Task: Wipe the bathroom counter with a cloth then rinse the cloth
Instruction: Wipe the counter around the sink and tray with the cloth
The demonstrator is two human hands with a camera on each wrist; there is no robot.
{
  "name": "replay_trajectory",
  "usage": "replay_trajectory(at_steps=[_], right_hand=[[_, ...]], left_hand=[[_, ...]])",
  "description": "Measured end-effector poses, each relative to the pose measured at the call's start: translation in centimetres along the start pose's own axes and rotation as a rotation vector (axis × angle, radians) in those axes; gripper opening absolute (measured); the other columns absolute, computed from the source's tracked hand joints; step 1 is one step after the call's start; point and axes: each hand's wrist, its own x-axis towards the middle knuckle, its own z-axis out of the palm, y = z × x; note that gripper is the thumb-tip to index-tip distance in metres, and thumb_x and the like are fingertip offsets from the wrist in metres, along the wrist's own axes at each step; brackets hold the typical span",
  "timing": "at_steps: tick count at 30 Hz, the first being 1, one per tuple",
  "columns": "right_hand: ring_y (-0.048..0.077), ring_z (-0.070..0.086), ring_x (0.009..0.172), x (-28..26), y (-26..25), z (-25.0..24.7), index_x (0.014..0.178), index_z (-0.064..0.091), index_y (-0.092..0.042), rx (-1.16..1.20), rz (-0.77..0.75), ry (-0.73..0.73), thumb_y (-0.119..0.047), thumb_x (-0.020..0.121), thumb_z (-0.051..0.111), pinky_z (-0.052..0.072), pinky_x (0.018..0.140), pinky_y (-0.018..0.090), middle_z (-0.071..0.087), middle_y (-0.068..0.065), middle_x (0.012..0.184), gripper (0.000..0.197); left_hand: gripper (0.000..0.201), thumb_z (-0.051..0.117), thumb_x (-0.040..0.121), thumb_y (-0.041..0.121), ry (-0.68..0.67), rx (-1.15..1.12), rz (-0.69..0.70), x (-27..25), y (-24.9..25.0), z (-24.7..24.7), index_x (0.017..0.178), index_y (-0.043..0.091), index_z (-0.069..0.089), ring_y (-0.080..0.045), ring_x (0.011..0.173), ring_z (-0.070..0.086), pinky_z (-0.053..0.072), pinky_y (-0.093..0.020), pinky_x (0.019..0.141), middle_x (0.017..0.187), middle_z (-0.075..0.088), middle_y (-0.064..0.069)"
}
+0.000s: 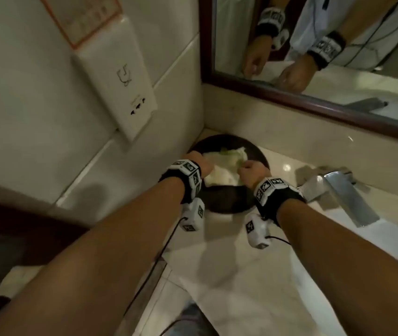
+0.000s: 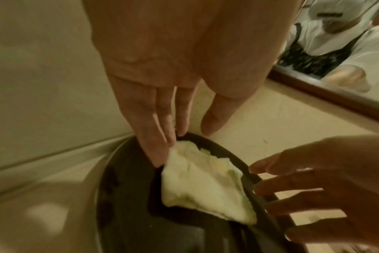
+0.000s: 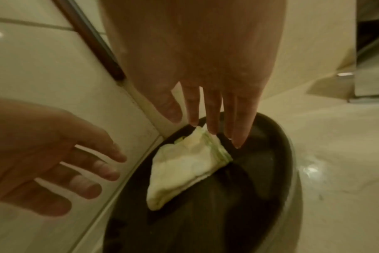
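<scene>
A folded pale cloth [image 1: 222,170] with a greenish edge lies in a dark round tray [image 1: 229,207] in the counter's back left corner. My left hand [image 1: 200,163] hovers over its left side. In the left wrist view the left hand [image 2: 184,130] points straight fingers [image 2: 160,147] down, touching the cloth's [image 2: 201,184] corner. My right hand [image 1: 251,170] is over the cloth's right side. In the right wrist view the right hand [image 3: 206,119] has straight fingertips [image 3: 212,128] at the cloth's [image 3: 184,167] folded edge. Neither hand grips it.
The cream marble counter [image 1: 229,275] runs toward me. A chrome faucet [image 1: 343,195] stands right of the tray, over a white basin [image 1: 391,238]. A tiled wall with a socket panel [image 1: 125,93] closes the left side; a framed mirror [image 1: 314,98] hangs behind.
</scene>
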Motion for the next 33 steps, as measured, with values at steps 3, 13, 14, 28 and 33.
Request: replay_trajectory(at_steps=[3,13,14,28,33], right_hand=[[0.034,0.05,0.126,0.8,0.6,1.1,0.133,0.057,-0.021,-0.009,0.066,-0.005,-0.034,0.094,0.053,0.04,0.105,0.033,0.055,0.011,0.137,0.041],[0.037,0.055,0.117,1.8,1.3,2.6,0.127,0.06,-0.024,-0.059,0.068,0.069,-0.031,0.094,0.052,0.046,0.101,0.037,0.063,0.015,0.124,0.035],[0.037,0.055,0.117,1.8,1.4,2.6,0.127,0.06,-0.024,-0.063,0.063,0.071,-0.032,0.094,0.052,0.046,0.101,0.037,0.064,0.015,0.124,0.035],[0.033,0.039,0.135,-0.9,2.3,2.3,0.146,0.04,-0.021,-0.188,-0.106,-0.059,-0.024,0.082,0.065,0.034,0.112,0.039,0.037,0.012,0.148,0.069],[0.031,0.04,0.134,-3.1,2.9,1.1,0.151,0.026,-0.02,-0.134,-0.203,0.006,-0.02,0.078,0.069,0.036,0.109,0.038,0.038,0.013,0.149,0.085]], left_hand=[[0.043,0.055,0.083,0.037,-0.072,0.014,-0.053,1.5,-0.7,0.5,0.113,0.006,0.055,-0.035,0.094,0.061,0.054,-0.042,0.085,0.11,0.06,-0.016],[0.05,0.065,0.076,0.032,-0.076,-0.072,-0.12,5.4,-2.3,4.5,0.115,0.002,0.059,-0.034,0.097,0.067,0.056,-0.045,0.086,0.11,0.067,-0.019],[0.043,0.066,0.075,0.032,-0.08,-0.099,-0.133,5.5,-2.4,4.6,0.106,0.001,0.061,-0.033,0.095,0.068,0.057,-0.045,0.085,0.105,0.068,-0.018],[0.037,0.059,0.087,-0.001,-0.179,-0.874,-0.109,0.3,2.4,2.6,0.123,-0.008,0.052,-0.027,0.095,0.061,0.058,-0.027,0.057,0.118,0.059,-0.021],[0.013,0.055,0.087,-0.006,-0.164,-0.89,-0.069,-3.2,4.2,2.4,0.099,-0.006,0.059,-0.033,0.096,0.064,0.058,-0.038,0.076,0.1,0.063,-0.021]])
